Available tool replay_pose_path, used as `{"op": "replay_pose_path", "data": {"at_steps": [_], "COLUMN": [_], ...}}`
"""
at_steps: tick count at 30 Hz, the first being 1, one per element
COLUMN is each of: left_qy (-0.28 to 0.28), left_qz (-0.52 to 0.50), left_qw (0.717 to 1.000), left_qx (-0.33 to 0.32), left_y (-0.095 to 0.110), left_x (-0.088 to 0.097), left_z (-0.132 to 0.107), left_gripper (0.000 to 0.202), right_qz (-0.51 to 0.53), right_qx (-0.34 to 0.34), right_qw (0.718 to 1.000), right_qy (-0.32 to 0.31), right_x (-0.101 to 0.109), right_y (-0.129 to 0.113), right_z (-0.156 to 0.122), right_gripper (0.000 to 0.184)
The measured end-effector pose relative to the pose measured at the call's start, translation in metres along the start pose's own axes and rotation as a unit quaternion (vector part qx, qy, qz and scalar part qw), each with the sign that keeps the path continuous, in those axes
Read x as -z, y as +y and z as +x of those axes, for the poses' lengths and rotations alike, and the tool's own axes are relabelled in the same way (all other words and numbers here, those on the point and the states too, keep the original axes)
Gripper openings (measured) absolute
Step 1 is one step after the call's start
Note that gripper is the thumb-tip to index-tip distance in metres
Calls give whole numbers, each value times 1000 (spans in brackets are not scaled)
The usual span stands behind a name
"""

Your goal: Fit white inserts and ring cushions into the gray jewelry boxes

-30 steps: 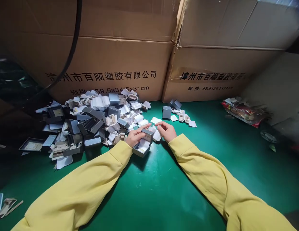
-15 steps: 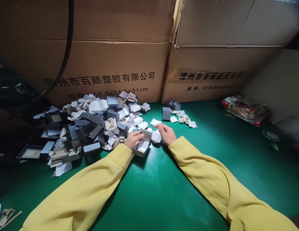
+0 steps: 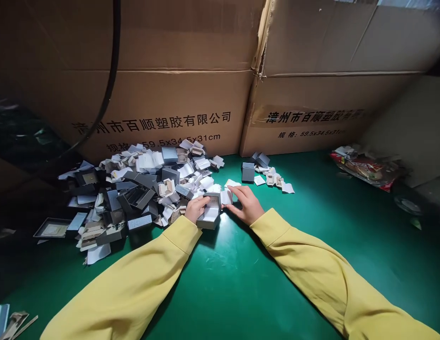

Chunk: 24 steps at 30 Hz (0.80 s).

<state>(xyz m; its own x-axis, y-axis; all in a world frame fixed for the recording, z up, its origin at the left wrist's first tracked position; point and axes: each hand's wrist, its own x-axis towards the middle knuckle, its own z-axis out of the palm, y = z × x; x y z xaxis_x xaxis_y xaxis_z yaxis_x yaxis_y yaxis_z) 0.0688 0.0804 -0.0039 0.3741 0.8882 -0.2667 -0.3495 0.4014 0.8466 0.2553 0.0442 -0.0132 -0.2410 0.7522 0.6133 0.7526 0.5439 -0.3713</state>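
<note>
My left hand (image 3: 197,208) is closed on a small grey hinged box (image 3: 209,222), whose lid stands raised. White lining and some printing show inside it. Close by on the right, my right hand (image 3: 247,204) pinches a small folded white card piece (image 3: 226,196) between thumb and fingers, beside the box's edge. Another white card (image 3: 233,183) lies just behind the fingertips. Left of my hands spreads a heap of grey boxes and white card inserts (image 3: 145,182).
Two large cardboard cartons (image 3: 170,99) stand along the back. Small grey boxes (image 3: 248,173) and white inserts (image 3: 274,177) lie behind my right hand. A red plastic bag (image 3: 361,167) sits at the far right. A dark cable (image 3: 111,80) hangs at the left over the green table (image 3: 220,293).
My right hand has shifted its hold on the white card, which now sits closer to the box. The box has turned more upright in my left hand. The view has tilted slightly.
</note>
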Motion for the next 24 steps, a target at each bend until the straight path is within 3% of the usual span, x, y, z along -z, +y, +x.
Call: {"op": "replay_pose_path", "data": {"at_steps": [5,12,18,24], "left_qy": [-28,-60,-109,-106], "left_qz": [5,15,27,19], "left_qw": [1000,998,993,994], "left_qx": [12,29,40,27], "left_y": [2,5,7,6], "left_x": [-5,-11,-7,-7], "left_z": [-5,-9,-9,-6], "left_gripper": [30,32,30,28], "right_qz": [36,16,75,128], "right_qx": [-24,12,-43,-26], "right_qw": [999,1000,995,991], "right_qy": [-26,-18,-42,-20], "right_x": [-5,-5,-4,-4], "right_y": [3,-1,-9,-12], "right_z": [-3,-6,-7,-6], "right_gripper": [49,40,54,46]}}
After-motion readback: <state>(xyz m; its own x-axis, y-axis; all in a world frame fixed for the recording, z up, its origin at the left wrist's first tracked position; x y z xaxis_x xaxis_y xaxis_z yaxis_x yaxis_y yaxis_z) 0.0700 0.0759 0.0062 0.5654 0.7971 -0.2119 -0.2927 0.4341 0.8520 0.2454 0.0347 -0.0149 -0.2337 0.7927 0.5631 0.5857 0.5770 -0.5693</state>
